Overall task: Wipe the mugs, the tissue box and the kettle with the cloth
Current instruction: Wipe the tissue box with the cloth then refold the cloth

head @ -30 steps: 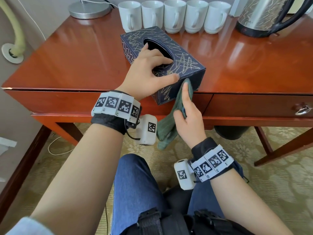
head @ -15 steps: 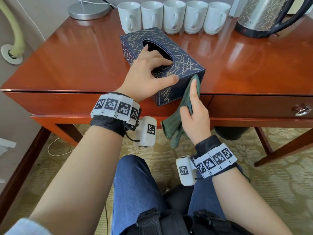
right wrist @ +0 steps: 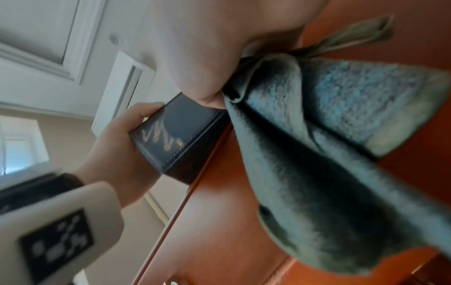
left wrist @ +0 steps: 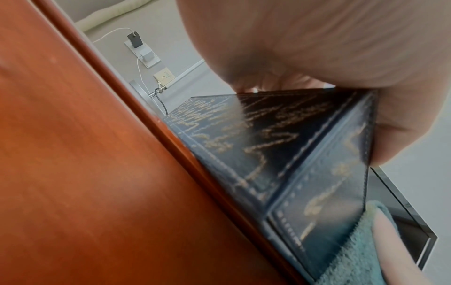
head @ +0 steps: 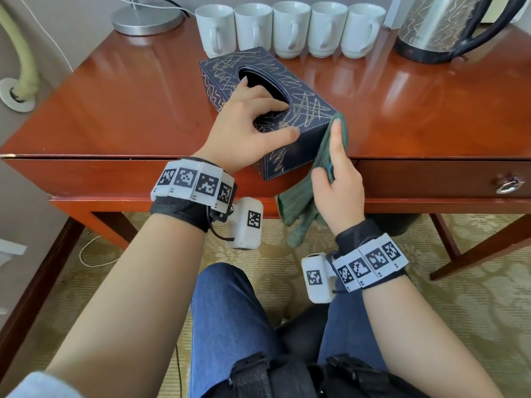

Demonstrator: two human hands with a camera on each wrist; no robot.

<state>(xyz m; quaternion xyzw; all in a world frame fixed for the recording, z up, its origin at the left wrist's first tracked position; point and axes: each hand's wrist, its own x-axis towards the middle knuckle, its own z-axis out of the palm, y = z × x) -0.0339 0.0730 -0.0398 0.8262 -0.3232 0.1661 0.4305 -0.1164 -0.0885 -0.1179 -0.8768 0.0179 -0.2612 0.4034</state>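
One desk. One tissue box at desk's front edge, one corner sticking out over it. Left hand grips box top, fingers in hole. Right hand holds one green cloth against box's near-right side. Hard push might slide box off desk. One kettle and five mugs behind box, not touched
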